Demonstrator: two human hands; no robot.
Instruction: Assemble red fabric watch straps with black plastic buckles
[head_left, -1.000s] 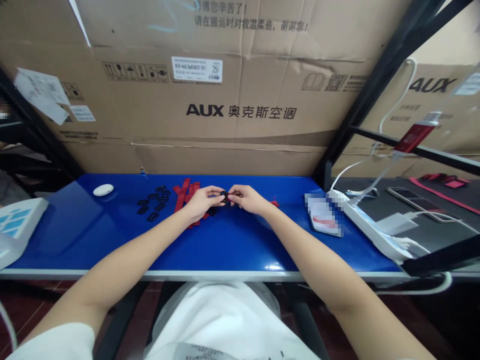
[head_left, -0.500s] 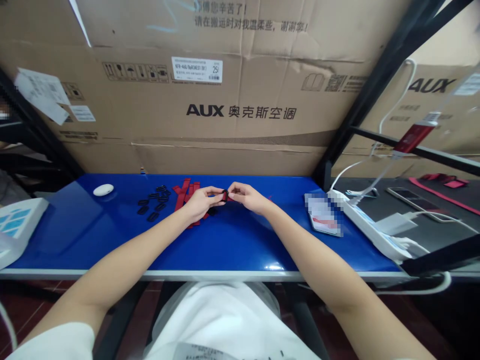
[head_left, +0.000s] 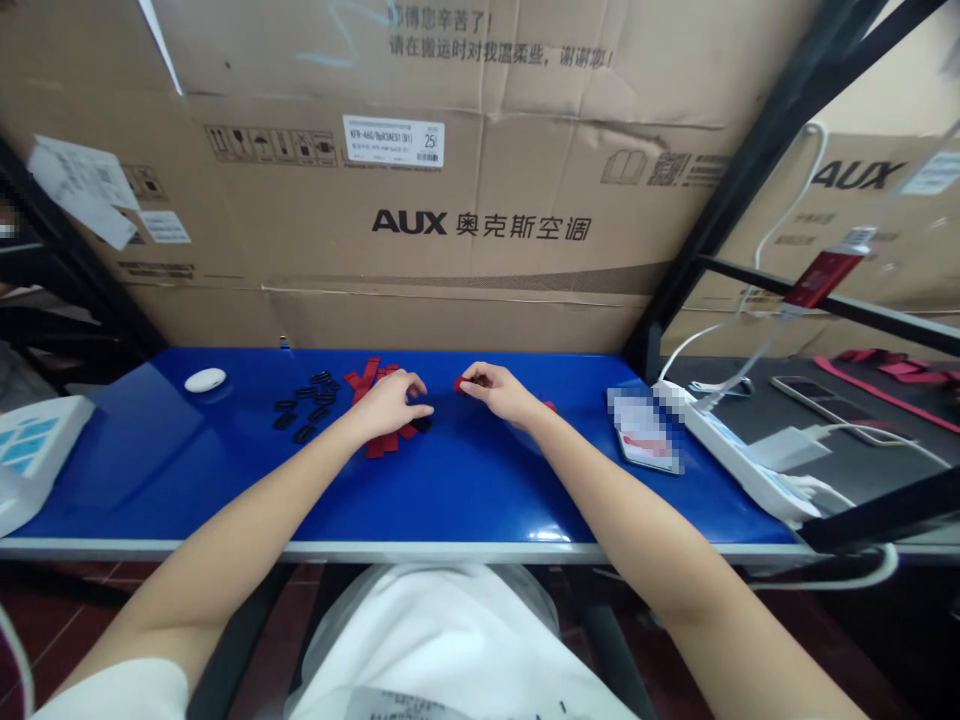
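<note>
My right hand (head_left: 499, 392) is closed on a short piece of red webbing (head_left: 462, 384), whose end sticks out to the left of the fingertips; a dark part beside it is mostly hidden by the fingers. Thumb and fingers apart, my left hand (head_left: 391, 402) hovers over the pile of red webbing strips (head_left: 366, 378) and holds nothing. A small black piece (head_left: 423, 424) lies by its thumb. Several black oval buckles (head_left: 321, 398) are scattered left of the strips. A bit of red (head_left: 550, 406) shows behind my right wrist.
A phone (head_left: 646, 430) and a white power strip (head_left: 739, 455) lie on the right of the blue tabletop (head_left: 480, 490). At the left are a white oval object (head_left: 205, 380) and a white device (head_left: 45, 455). A large carton (head_left: 480, 270) stands behind, beside a black metal post (head_left: 705, 200).
Both hands held the small red and black piece together before. My left hand has let go, opened and moved left; my right hand keeps the piece and has shifted slightly right.
</note>
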